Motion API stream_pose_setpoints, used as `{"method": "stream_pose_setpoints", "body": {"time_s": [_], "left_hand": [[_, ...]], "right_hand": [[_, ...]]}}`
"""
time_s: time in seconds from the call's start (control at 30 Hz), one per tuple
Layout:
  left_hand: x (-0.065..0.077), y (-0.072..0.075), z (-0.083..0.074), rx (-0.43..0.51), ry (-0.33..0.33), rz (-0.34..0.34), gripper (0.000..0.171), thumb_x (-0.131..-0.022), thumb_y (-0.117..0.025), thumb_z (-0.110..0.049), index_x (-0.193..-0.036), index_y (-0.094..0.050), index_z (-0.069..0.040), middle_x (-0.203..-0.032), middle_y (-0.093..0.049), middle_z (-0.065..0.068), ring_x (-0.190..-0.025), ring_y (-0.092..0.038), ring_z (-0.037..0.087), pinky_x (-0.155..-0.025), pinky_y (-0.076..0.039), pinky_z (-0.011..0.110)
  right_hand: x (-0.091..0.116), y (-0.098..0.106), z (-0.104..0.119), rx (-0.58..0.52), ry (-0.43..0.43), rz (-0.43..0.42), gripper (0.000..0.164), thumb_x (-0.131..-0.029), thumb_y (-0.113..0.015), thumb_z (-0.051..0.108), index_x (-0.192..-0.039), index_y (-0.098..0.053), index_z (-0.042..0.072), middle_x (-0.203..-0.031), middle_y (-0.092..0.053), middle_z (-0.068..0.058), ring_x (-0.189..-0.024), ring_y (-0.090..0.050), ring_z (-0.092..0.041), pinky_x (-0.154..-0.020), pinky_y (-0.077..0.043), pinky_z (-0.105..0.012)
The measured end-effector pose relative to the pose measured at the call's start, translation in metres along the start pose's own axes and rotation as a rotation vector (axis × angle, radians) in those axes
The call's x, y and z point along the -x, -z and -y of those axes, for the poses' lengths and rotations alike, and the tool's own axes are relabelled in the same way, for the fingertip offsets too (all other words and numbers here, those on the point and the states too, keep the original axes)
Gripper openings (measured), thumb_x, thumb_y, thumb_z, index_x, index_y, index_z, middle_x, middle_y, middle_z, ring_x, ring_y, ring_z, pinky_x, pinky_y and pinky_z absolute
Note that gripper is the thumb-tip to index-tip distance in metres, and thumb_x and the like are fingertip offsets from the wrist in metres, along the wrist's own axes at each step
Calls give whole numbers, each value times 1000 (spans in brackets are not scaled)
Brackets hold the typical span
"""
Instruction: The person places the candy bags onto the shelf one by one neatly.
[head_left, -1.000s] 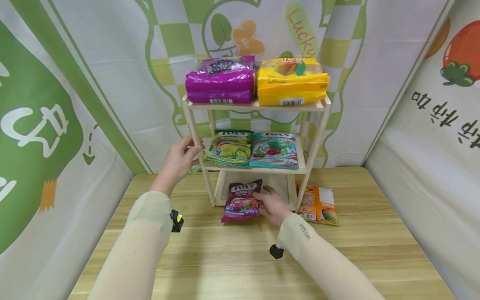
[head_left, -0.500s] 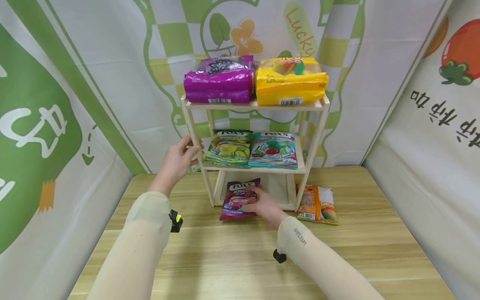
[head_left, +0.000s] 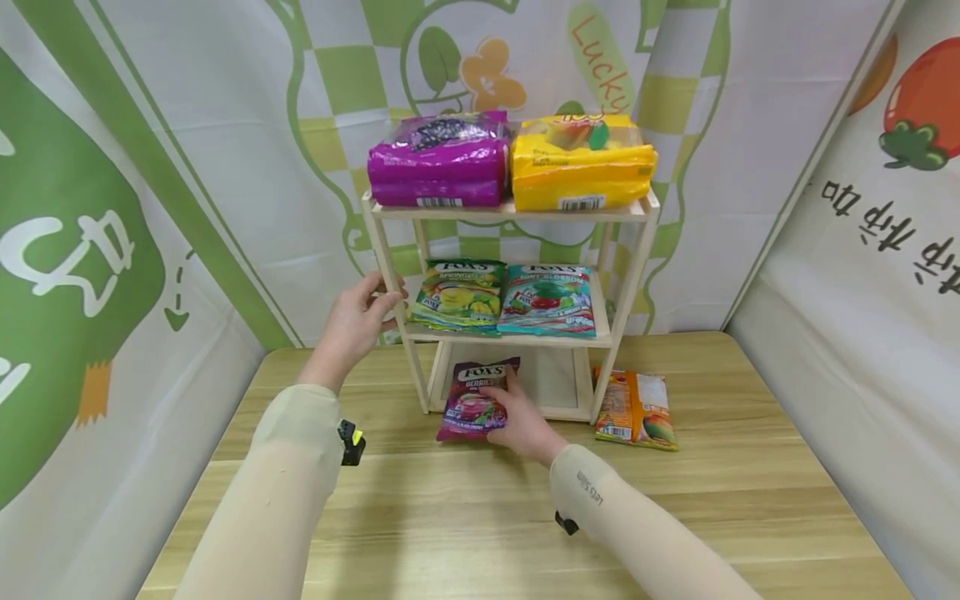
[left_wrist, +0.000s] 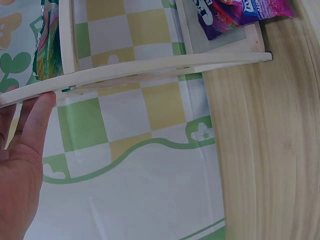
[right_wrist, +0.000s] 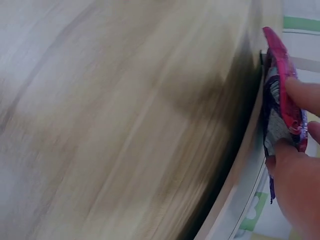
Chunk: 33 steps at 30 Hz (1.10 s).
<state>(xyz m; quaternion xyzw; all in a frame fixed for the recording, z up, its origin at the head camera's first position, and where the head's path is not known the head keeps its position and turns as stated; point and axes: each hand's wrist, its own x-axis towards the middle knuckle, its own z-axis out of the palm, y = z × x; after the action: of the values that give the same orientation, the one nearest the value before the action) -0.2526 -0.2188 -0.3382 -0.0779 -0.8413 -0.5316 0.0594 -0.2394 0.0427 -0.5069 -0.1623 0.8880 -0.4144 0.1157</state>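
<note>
A purple Fox's berries candy bag [head_left: 468, 403] leans at the left of the rack's bottom tier, its lower end over the front edge. My right hand [head_left: 521, 421] grips its right side, fingers spread over its face; in the right wrist view the bag [right_wrist: 280, 107] appears edge-on with fingers [right_wrist: 300, 95] against it. My left hand [head_left: 358, 321] holds the left front post of the small wooden rack [head_left: 517, 340]. Seen from the left wrist, the fingertips [left_wrist: 45, 107] of that hand meet the post [left_wrist: 125, 69].
A green candy bag [head_left: 461, 296] and a turquoise one [head_left: 549, 300] fill the middle tier. On top sit a purple bag [head_left: 438, 162] and a yellow bag [head_left: 583, 167]. Right of the rack, an orange bag [head_left: 637, 408] lies on the wooden table [head_left: 450, 517]. Printed fabric [head_left: 225, 167] hangs behind.
My right hand has slid left from the berries bag's right edge onto its face. The bag has shifted slightly left. My left hand keeps its place at the post.
</note>
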Motion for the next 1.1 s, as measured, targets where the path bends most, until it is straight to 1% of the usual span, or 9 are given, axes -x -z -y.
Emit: {"method": "stream_pose_setpoints", "body": {"time_s": [0.1, 0.2, 0.33, 0.47, 0.67, 0.87, 0.97, 1.1], "left_hand": [[0, 0, 0, 1, 1, 1, 31, -110, -47, -19, -136, -53, -3, -134, -59, 20, -124, -58, 35, -101, -58, 39], [0, 0, 0, -3, 1, -1, 30, -110, -47, -19, -136, -54, -4, -134, -59, 20, -124, -59, 35, -101, -58, 39], [0, 0, 0, -5, 2, -2, 30, -110, -47, -19, -136, -54, -4, -134, -59, 19, -124, -59, 35, -101, -58, 39], [0, 0, 0, -3, 2, -1, 30, -110, -47, -18, -136, -54, -4, -134, -58, 20, -124, -58, 35, -101, -58, 39], [0, 0, 0, -5, 1, 0, 30, -111, -47, -18, -136, -53, -3, -134, -58, 20, -125, -58, 36, -101, -58, 39], [0, 0, 0, -13, 0, -7, 30, -110, -47, -18, -136, -54, -4, -133, -59, 20, -124, -59, 36, -100, -58, 39], [0, 0, -1, -17, -1, -8, 29, -110, -47, -18, -135, -54, -4, -132, -59, 20, -123, -59, 36, -100, -58, 38], [0, 0, -1, -17, -8, -8, 29, -110, -47, -18, -134, -54, -3, -131, -59, 20, -122, -60, 36, -100, -58, 38]], "right_hand": [[1, -2, -3, 26, 33, -18, 67, -86, -78, 3, -148, -54, 12, -171, -7, -16, -152, -22, -44, -122, -32, -58], [1, -2, -6, 57, 60, -35, 57, -90, -76, 4, -144, -58, 8, -168, -22, -17, -150, -30, -43, -121, -34, -57], [0, -3, -9, 101, 93, -54, 49, -92, -74, 4, -139, -60, 5, -163, -34, -18, -146, -38, -41, -120, -37, -55], [1, -4, -12, 161, 120, -65, 46, -94, -73, 6, -138, -61, 4, -159, -40, -20, -142, -43, -42, -118, -40, -54], [4, -5, -11, 249, 146, -83, 42, -95, -71, 8, -137, -63, 7, -155, -46, -19, -136, -51, -41, -114, -46, -53], [5, -6, -8, 336, 148, -109, 40, -97, -71, 11, -136, -65, 10, -152, -51, -17, -133, -55, -40, -111, -49, -53], [6, -6, -6, 366, 155, -125, 40, -96, -71, 11, -136, -65, 11, -150, -53, -16, -131, -57, -39, -109, -51, -53], [6, -5, -6, 408, 194, -152, 40, -94, -74, 11, -133, -67, 12, -147, -56, -17, -126, -61, -39, -103, -55, -52]]}}
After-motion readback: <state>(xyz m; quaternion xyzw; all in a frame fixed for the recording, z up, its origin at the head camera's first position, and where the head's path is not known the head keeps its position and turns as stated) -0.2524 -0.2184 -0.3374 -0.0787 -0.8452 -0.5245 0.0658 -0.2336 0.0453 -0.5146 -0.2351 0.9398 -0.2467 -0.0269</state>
